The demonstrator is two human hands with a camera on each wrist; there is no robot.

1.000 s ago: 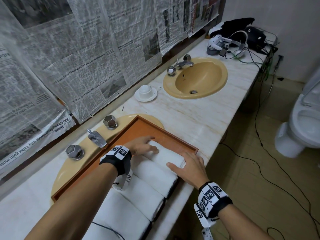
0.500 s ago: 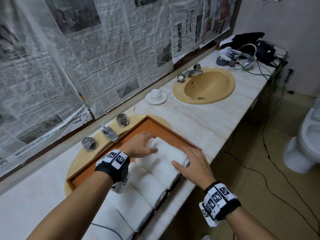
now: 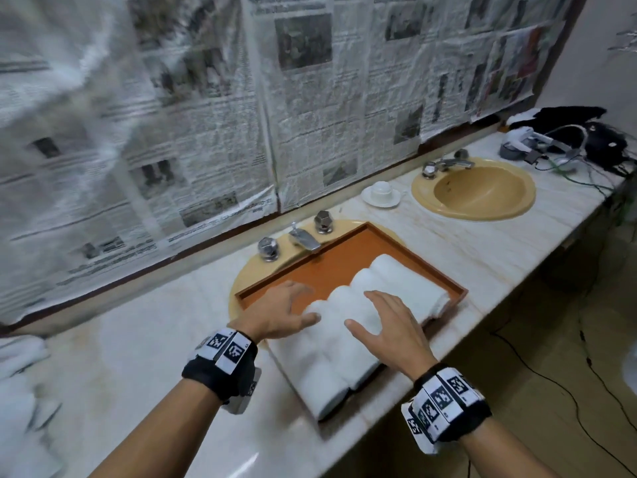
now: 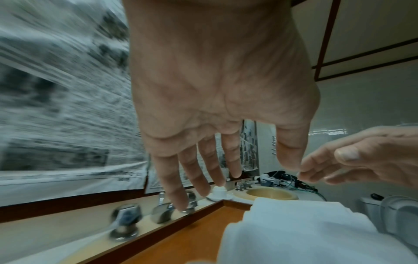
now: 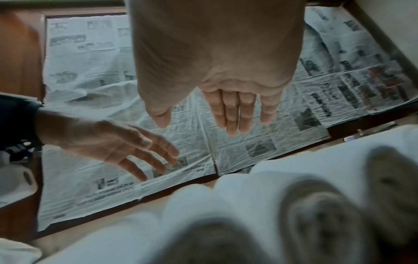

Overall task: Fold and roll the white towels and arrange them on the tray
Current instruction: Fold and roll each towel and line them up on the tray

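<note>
Four rolled white towels (image 3: pixel 348 326) lie side by side in a row along the near-right side of the brown wooden tray (image 3: pixel 348 250), each roll touching the next. The row runs from the tray's far right corner to its near end, and the nearest roll (image 3: pixel 317 384) sits at the counter's front edge. The rolled ends face the front edge, and the right wrist view shows their spirals, blurred. The tray's floor is bare on the faucet side.

The tray rests across a yellow sink (image 3: pixel 248 281) set in a pale marble counter (image 3: pixel 131 367), with its far rim just below the chrome faucet (image 3: pixel 303 238) and two faceted knobs.

The left hand (image 3: pixel 279 313) is over the tray's near-left part, palm down, fingers straight and spread, holding nothing. In the head view its thumb tip looks to be at the edge of a roll, but the left wrist view shows the hand raised above the towels. The right hand (image 3: pixel 386 334) hovers above the middle rolls, palm down, fingers straight and slightly apart, empty as well. Both wrists wear black bands with printed markers.

Farther along the counter stand a white cup on a saucer (image 3: pixel 381 193), a second yellow sink (image 3: pixel 474 189), and a headset with cables (image 3: pixel 537 146). Newspaper sheets (image 3: pixel 206 115) cover the wall behind. At the far left edge lies a heap of loose white cloth (image 3: pixel 17 374).
</note>
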